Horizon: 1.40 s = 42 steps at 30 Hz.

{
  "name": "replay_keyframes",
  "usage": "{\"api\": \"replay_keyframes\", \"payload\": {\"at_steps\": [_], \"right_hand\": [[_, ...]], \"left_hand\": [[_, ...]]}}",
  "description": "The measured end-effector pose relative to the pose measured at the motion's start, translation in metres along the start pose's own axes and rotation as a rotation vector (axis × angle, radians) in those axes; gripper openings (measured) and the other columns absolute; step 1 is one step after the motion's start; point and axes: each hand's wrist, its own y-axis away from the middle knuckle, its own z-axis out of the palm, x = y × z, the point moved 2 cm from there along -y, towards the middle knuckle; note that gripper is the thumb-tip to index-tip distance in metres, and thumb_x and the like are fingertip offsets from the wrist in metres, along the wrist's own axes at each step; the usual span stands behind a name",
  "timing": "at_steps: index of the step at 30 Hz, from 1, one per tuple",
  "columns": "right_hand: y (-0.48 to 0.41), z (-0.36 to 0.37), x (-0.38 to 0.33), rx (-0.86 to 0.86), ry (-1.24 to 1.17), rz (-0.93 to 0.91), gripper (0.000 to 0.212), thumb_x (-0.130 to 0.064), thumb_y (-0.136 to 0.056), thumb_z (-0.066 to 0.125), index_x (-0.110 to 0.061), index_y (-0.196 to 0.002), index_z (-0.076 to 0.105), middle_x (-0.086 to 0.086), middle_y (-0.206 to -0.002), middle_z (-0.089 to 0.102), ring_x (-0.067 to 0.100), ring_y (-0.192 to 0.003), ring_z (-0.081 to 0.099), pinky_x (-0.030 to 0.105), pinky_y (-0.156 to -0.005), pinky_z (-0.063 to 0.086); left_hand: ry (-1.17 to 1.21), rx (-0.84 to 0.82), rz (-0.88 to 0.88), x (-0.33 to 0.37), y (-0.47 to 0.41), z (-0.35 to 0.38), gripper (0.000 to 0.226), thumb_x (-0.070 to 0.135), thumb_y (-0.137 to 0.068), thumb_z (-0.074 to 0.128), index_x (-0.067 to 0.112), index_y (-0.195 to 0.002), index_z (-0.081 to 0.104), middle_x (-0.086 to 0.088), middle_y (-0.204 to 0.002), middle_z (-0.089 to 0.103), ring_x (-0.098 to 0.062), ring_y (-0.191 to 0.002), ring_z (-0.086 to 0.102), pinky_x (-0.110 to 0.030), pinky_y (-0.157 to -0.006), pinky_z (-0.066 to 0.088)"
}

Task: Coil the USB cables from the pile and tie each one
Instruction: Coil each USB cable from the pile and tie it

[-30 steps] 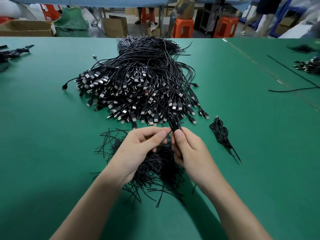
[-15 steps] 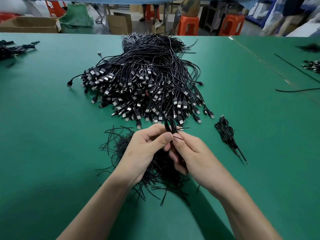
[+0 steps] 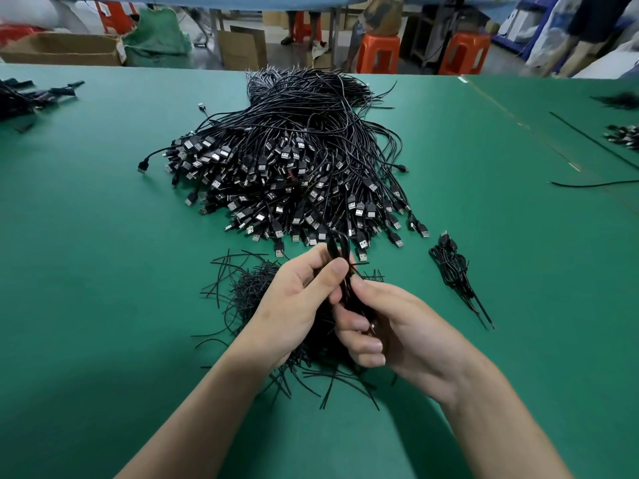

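A big pile of black USB cables [image 3: 297, 167] lies on the green table [image 3: 86, 271], plugs fanned toward me. In front of it is a heap of short black tie wires [image 3: 249, 288]. My left hand [image 3: 294, 302] and my right hand [image 3: 397, 326] hold one coiled black cable [image 3: 337, 250] upright between them, just above the tie heap. Left thumb and fingers pinch the coil near its top loop. The right hand's fingers curl around its lower part, and a thin tie wire sticks out sideways at the pinch. One tied coil [image 3: 453, 271] lies to the right.
More black cables lie at the far left edge [image 3: 27, 96] and far right edge [image 3: 622, 134], and a loose single cable [image 3: 594, 183] is at the right. Cardboard boxes [image 3: 62, 48] and orange stools [image 3: 378, 53] stand beyond the table's far edge.
Both hands have lifted the coil slightly toward me. The left thumb has shifted over the coil. The right hand has slid lower along the bundle, and the tie wire now juts out sideways.
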Motion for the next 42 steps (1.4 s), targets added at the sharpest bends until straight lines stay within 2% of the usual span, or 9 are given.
{"api": "replay_keyframes", "payload": {"at_steps": [6,10,16,21,23,27,33,38,42], "right_hand": [[0.007,0.003,-0.009,0.379,0.829,-0.199,0.018,-0.041,-0.107,0.044,-0.032,-0.105,0.06,-0.011,-0.087,0.069,0.011,-0.075,0.064,0.031,-0.067,0.052],[0.012,0.005,-0.018,0.607,1.279,-0.463,0.015,-0.05,-0.096,0.051,-0.043,-0.109,0.051,-0.022,-0.097,0.063,0.003,-0.087,0.062,0.027,-0.072,0.05],[0.008,0.005,-0.029,0.501,1.418,-0.805,0.013,-0.031,-0.099,0.064,-0.019,-0.094,0.065,-0.018,-0.082,0.058,-0.003,-0.07,0.051,0.01,-0.065,0.037],[0.003,0.007,-0.031,0.61,0.983,-0.719,0.017,-0.017,-0.095,0.069,-0.023,-0.082,0.06,-0.004,-0.069,0.061,0.011,-0.058,0.055,0.025,-0.055,0.044],[-0.001,0.009,-0.027,0.647,0.632,-0.65,0.02,-0.013,-0.097,0.067,-0.019,-0.079,0.06,-0.001,-0.063,0.059,0.014,-0.052,0.051,0.025,-0.05,0.042],[-0.011,0.013,-0.016,0.619,0.14,-0.47,0.02,-0.01,-0.099,0.063,-0.018,-0.08,0.063,-0.001,-0.06,0.055,0.01,-0.047,0.041,0.016,-0.047,0.036],[-0.011,0.012,-0.02,0.669,0.13,-0.489,0.017,-0.012,-0.099,0.065,-0.014,-0.082,0.062,-0.004,-0.056,0.053,0.007,-0.046,0.042,0.017,-0.049,0.039],[-0.009,0.015,-0.018,0.74,0.367,-0.568,0.024,-0.012,-0.097,0.067,-0.021,-0.076,0.062,0.002,-0.062,0.049,0.016,-0.058,0.043,0.025,-0.053,0.037],[-0.01,0.017,-0.016,0.714,0.236,-0.548,0.021,-0.008,-0.098,0.066,-0.015,-0.078,0.061,0.005,-0.062,0.048,0.009,-0.053,0.043,0.016,-0.051,0.039]], "left_hand": [[-0.032,-0.019,-0.011,0.002,0.003,-0.003,0.025,0.035,-0.104,0.056,0.013,-0.103,0.066,-0.013,-0.081,0.07,-0.032,-0.074,0.072,-0.043,-0.067,0.06],[-0.084,-0.016,-0.008,0.002,0.002,-0.003,0.026,0.031,-0.104,0.054,0.017,-0.116,0.073,-0.008,-0.113,0.076,-0.028,-0.11,0.071,-0.039,-0.097,0.058],[-0.086,-0.141,-0.04,0.007,0.006,-0.001,0.023,0.031,-0.104,0.055,0.024,-0.096,0.075,0.011,-0.088,0.073,0.001,-0.086,0.065,-0.013,-0.081,0.048],[-0.128,-0.018,0.032,0.009,0.005,-0.001,0.019,0.04,-0.099,0.063,0.024,-0.095,0.073,-0.004,-0.086,0.068,-0.023,-0.078,0.06,-0.038,-0.076,0.053],[-0.317,0.142,0.184,0.011,0.004,-0.001,0.011,0.046,-0.093,0.065,0.041,-0.083,0.066,0.013,-0.078,0.055,-0.009,-0.073,0.05,-0.026,-0.071,0.043],[-0.506,0.316,0.384,0.01,0.011,0.003,0.012,0.042,-0.093,0.068,0.044,-0.104,0.073,0.001,-0.066,0.049,-0.012,-0.058,0.042,-0.026,-0.055,0.039],[-0.263,0.149,0.294,0.011,0.013,0.002,0.033,0.028,-0.105,0.047,0.026,-0.118,0.077,0.004,-0.097,0.079,-0.018,-0.09,0.075,-0.024,-0.071,0.056],[-0.116,0.159,0.167,0.012,0.006,0.0,0.016,0.024,-0.09,0.076,0.028,-0.106,0.08,0.001,-0.101,0.08,-0.012,-0.094,0.074,-0.02,-0.08,0.057],[0.01,0.143,0.159,0.009,0.003,-0.005,0.059,0.015,-0.081,0.084,0.041,-0.13,0.062,-0.004,-0.109,0.077,-0.018,-0.102,0.07,-0.032,-0.095,0.057]]}}
